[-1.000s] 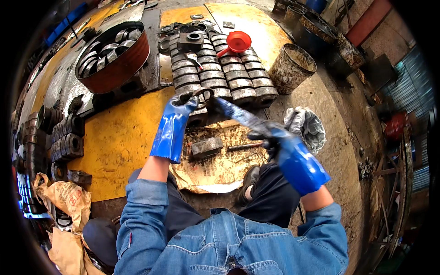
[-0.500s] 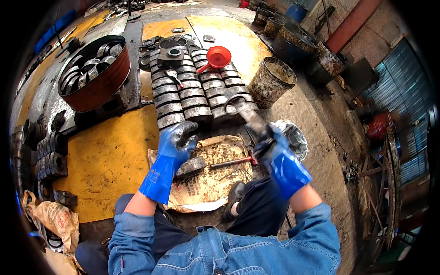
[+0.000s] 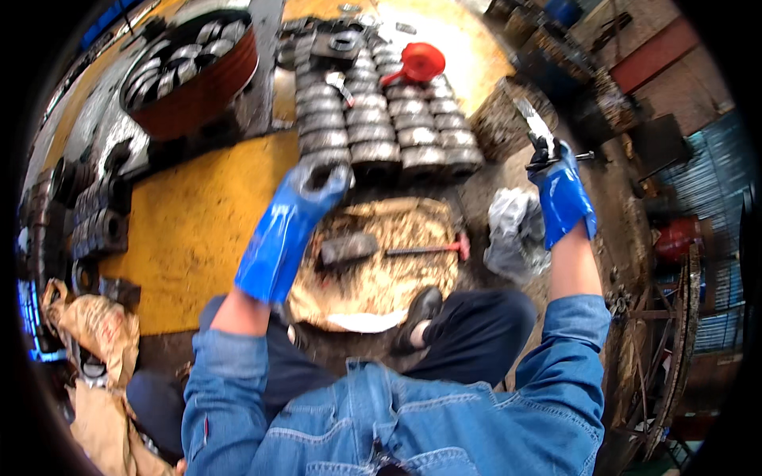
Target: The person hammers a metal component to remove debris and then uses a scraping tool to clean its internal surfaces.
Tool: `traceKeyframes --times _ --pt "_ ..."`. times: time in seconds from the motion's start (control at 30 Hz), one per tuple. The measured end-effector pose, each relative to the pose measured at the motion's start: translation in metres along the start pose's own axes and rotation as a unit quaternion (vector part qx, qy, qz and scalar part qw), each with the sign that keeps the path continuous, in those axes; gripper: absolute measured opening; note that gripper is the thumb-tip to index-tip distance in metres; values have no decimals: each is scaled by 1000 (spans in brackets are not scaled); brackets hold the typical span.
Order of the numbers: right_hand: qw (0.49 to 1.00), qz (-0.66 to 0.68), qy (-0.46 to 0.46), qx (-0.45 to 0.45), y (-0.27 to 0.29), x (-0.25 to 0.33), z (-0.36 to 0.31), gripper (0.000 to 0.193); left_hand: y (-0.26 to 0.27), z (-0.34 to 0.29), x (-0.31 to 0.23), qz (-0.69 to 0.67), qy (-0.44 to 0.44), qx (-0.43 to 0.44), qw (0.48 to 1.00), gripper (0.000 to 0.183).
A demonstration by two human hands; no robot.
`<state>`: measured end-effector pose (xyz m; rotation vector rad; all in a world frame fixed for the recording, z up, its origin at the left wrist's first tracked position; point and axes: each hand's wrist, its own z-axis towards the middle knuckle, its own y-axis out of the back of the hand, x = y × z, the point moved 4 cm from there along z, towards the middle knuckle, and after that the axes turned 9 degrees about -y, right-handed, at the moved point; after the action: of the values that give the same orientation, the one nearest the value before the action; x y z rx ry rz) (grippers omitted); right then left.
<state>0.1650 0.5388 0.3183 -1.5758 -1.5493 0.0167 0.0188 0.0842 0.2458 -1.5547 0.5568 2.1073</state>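
Note:
My right hand (image 3: 562,186), in a blue glove with dark-stained fingers, is out to the right, closed round a tool with a flat pale blade (image 3: 532,119). A thin dark rod (image 3: 583,155) crosses at its fingers; whether it belongs to that tool I cannot tell. In a matching glove, my left hand (image 3: 319,181) hangs loosely curled near the front of the metal block rows (image 3: 373,151), thumb and fingers apart, nothing visible in it. Below, a metal block (image 3: 349,249) and a red-headed hammer (image 3: 429,249) lie on a stained paper sack (image 3: 381,289).
A red funnel (image 3: 422,62) and a small brush-like tool (image 3: 340,86) rest on the rows. Crusted bucket (image 3: 504,119) and a clear plastic bag (image 3: 512,238) stand right. A cut-down drum (image 3: 206,91) of metal rings is far left; more blocks (image 3: 103,230) line the left.
My right hand has swung right and away with the tool, from beside the block rows to near the bucket. The left hand has shifted slightly; the view has moved too.

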Motion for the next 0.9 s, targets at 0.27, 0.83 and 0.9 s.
traceKeyframes --times 0.27,0.83,0.9 --pt "969 -171 -83 156 77 -163 -61 33 14 -25 5 97 125 -10 987 34" --pt "501 -833 200 122 129 -296 -113 32 -52 -155 106 -129 356 20 925 37" --pt "439 -870 188 124 129 -307 -114 34 -54 -175 129 -146 417 13 897 40"
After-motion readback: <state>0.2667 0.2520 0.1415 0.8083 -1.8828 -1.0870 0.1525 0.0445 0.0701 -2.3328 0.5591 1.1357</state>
